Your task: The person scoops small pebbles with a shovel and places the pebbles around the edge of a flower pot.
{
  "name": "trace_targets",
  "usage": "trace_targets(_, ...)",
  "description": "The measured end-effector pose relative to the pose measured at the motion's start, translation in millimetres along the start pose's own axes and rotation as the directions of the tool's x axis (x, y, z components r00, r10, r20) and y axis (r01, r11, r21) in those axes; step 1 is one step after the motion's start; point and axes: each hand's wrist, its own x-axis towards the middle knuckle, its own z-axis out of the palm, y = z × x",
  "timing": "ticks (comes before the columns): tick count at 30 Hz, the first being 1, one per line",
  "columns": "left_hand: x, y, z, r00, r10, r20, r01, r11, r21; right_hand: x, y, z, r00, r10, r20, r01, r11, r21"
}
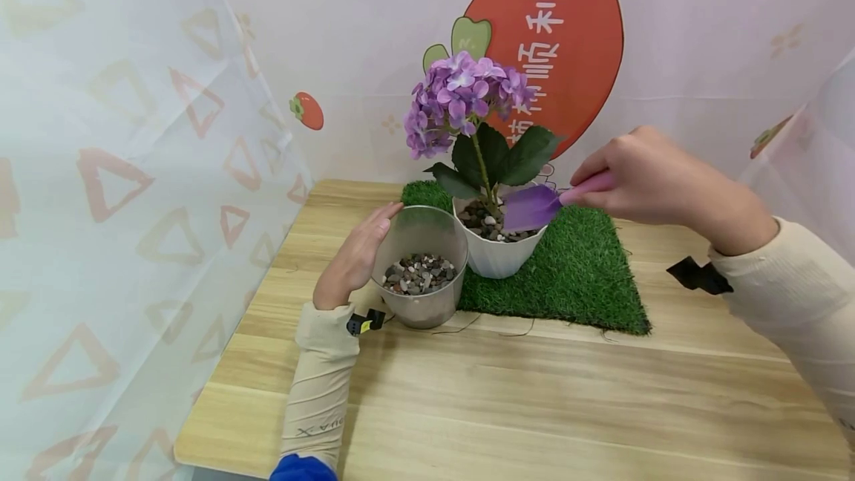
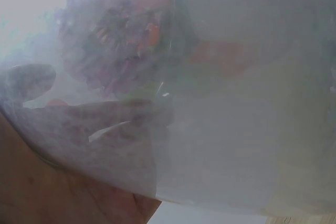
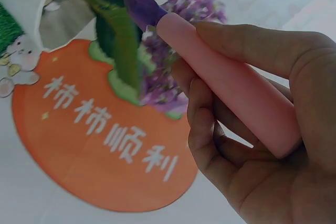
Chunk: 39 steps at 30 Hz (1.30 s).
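Observation:
My right hand [image 1: 644,173] grips a small trowel with a purple blade [image 1: 531,208] and a pink handle [image 3: 231,85]. The blade is tilted over the stones in a white flowerpot [image 1: 499,257], where a purple hydrangea [image 1: 461,99] stands upright. Left of the pot is a translucent bucket [image 1: 427,310] with mixed pebbles [image 1: 419,275] at its bottom. My left hand [image 1: 354,254] lies along the bucket's left side, its fingers fairly straight against the wall. Through the cloudy plastic the left wrist view shows those fingers [image 2: 94,124] dimly.
A green artificial grass mat [image 1: 574,280] lies beneath the flowerpot on the wooden table [image 1: 534,399]. Behind it hangs a printed curtain [image 1: 374,43], and another patterned sheet [image 1: 133,243] drops along the left side.

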Motion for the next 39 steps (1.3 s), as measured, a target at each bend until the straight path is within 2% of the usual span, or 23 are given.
trace_targets(8,-0.9,0.6,-2.5,1.0,-0.012,0.0,0.012,1.0,0.008,21.7,-25,1,0.987,-0.163,0.004,0.162,0.984,0.067)
trace_targets(12,-1.3,0.3,-3.8,1.0,-0.012,-0.002,0.012,1.0,0.009,35.6,-38,7,0.98,-0.195,0.037,0.188,0.973,0.136)
trace_targets(16,-1.4,-0.6,-4.9,1.0,-0.021,0.003,0.021,1.0,0.011,52.0,-50,17,0.973,-0.219,0.076,0.207,0.969,0.134)
trace_targets(25,-2.2,-0.2,-6.3,0.999,-0.038,0.009,0.038,0.999,0.01,76.1,-76,53,0.95,-0.257,0.178,0.262,0.965,-0.005)
trace_targets(30,-1.9,-0.9,-6.2,0.999,-0.035,0.006,0.035,0.999,0.004,86.9,-86,74,0.929,-0.273,0.252,0.302,0.949,-0.085)
trace_targets(35,-0.2,-0.5,-3.8,0.999,-0.035,0.011,0.035,0.999,-0.01,92.8,-92,93,0.899,-0.286,0.33,0.357,0.917,-0.178)
trace_targets(39,1.0,0.2,-1.3,0.999,-0.05,0.02,0.05,0.999,-0.021,94.9,-93,107,0.878,-0.316,0.36,0.415,0.877,-0.243)
